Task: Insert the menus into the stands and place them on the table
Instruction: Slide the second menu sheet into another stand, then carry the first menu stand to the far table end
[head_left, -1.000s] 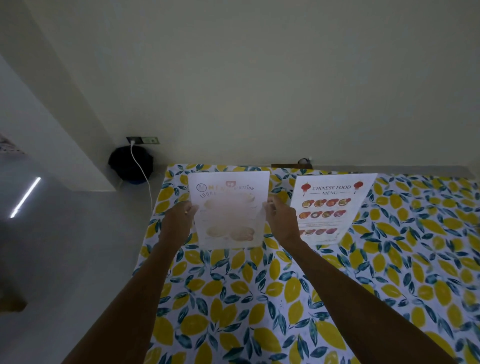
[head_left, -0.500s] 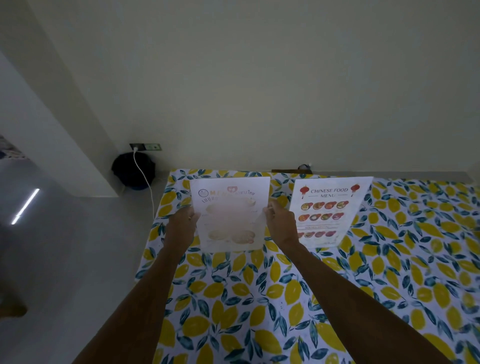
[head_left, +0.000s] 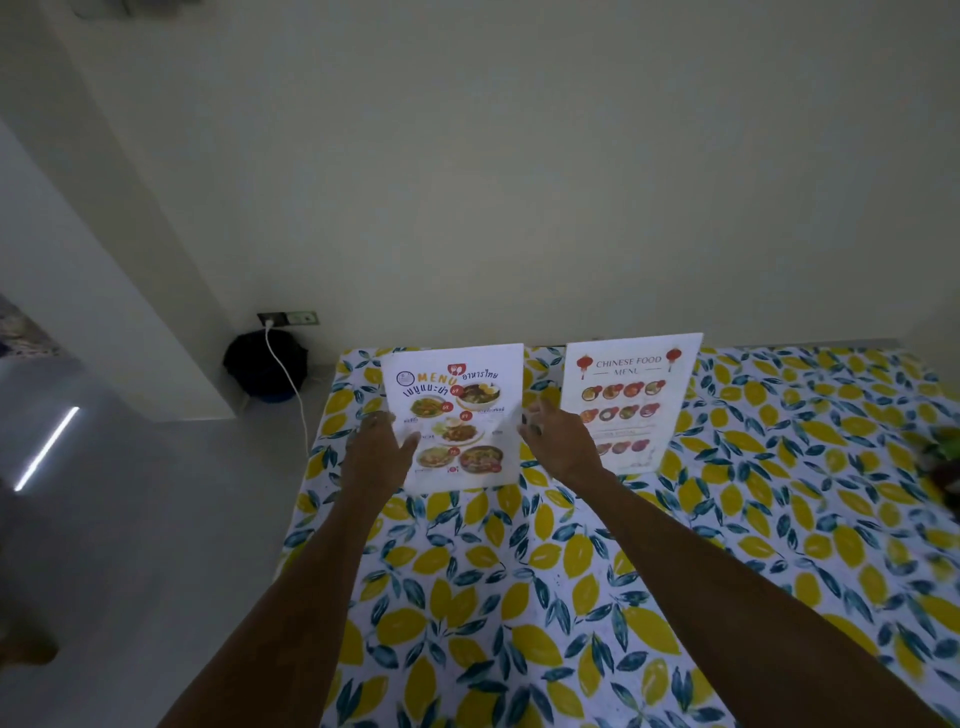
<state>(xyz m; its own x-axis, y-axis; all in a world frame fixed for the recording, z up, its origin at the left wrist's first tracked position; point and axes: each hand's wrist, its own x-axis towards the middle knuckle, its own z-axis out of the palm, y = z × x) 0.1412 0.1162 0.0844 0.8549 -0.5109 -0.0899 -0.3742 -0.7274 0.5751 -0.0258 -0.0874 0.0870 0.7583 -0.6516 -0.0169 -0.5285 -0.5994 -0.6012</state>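
Hands (head_left: 382, 452) (head_left: 558, 441) spread open beside the Thai menu (head_left: 457, 415) standing on your table (head_left: 519, 571); placing looks finished, so draw back gently.

Round black bin (head_left: 265, 366) on grey floor (head_left: 130, 519) against pale wall (head_left: 467, 182); white cable (head_left: 288, 384) plugged into wall socket (head_left: 287, 317) above it.

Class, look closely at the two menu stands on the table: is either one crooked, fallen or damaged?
Nothing stands out. The Thai menu and the Chinese menu both stand upright, side by side near the table's far edge. The left hand and right hand are open beside the Thai menu.
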